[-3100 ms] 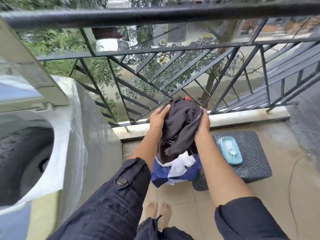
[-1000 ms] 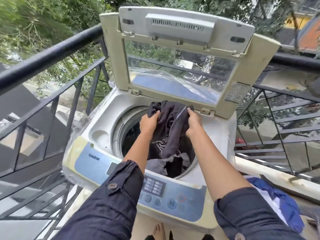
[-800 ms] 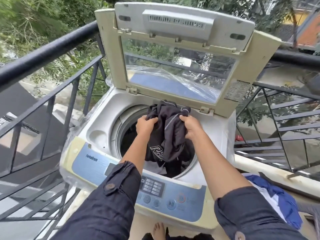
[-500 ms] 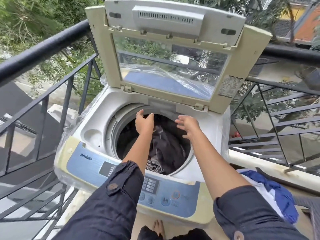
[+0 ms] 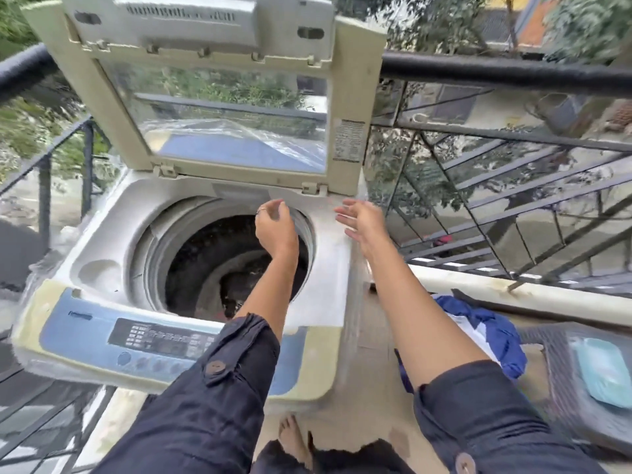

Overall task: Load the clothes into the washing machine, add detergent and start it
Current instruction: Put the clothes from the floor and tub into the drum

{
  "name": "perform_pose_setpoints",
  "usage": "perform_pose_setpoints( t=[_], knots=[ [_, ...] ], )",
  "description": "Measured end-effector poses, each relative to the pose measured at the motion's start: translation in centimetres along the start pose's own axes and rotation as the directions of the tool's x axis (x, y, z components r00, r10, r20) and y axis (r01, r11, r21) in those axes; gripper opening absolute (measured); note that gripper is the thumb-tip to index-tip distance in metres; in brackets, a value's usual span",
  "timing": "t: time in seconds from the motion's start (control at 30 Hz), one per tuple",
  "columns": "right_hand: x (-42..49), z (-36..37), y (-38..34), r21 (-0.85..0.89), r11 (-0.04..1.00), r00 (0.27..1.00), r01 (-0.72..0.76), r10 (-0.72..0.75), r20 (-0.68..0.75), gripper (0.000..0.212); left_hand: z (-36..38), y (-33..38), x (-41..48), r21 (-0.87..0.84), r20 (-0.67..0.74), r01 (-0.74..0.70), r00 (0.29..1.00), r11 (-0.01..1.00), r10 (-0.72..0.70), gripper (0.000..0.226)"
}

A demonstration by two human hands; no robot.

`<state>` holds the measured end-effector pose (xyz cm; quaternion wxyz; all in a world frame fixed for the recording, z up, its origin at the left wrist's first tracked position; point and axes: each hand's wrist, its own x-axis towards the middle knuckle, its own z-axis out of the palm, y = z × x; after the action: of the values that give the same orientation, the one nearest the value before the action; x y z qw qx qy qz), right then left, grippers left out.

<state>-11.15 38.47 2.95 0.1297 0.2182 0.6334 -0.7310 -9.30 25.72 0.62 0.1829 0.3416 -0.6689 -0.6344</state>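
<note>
A top-loading washing machine (image 5: pixel 102 230) stands with its lid (image 5: pixel 219 94) raised upright. Dark clothes (image 5: pixel 236 285) lie at the bottom of the drum, partly hidden behind my left arm. My left hand (image 5: pixel 275 227) hovers over the drum's right rim, fingers loosely curled and holding nothing. My right hand (image 5: pixel 362 222) is over the machine's right top edge, fingers spread and empty. A pile of blue and white clothes (image 5: pixel 485 330) lies on the floor to the right of the machine.
A dark woven stool (image 5: pixel 561 381) at the right carries a light blue soap dish (image 5: pixel 605 371). Black metal balcony railing (image 5: pixel 506 73) runs behind and beside the machine. The blue control panel (image 5: pixel 154 340) faces me. My bare foot (image 5: pixel 294 443) is on the floor below.
Both hands let go of the dark garment, which dropped into the drum. They have since lifted and shifted right, and the view has swung right toward the clothes pile.
</note>
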Motion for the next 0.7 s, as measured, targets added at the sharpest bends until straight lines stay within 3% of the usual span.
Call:
perform_pose_setpoints(
  t=[0.23,0.47,0.7],
  knots=[
    [-0.1,-12.2,-0.3,0.079,0.997,0.992,0.022,-0.012,-0.123,0.027,8.3,-0.8,-9.5,0.014,0.138,-0.096,0.986,0.995,0.094,0.013],
    [1.0,-25.3,2.2,0.063,0.998,0.971,-0.004,0.019,-0.238,0.02,16.7,-5.8,-17.6,0.1,0.295,-0.035,0.955,0.994,0.004,0.022],
    [5.1,-34.7,7.3,0.108,0.994,0.902,-0.035,0.078,-0.424,0.011,22.8,-11.9,-21.8,0.276,0.473,0.016,0.868,0.961,-0.15,0.034]
  ],
)
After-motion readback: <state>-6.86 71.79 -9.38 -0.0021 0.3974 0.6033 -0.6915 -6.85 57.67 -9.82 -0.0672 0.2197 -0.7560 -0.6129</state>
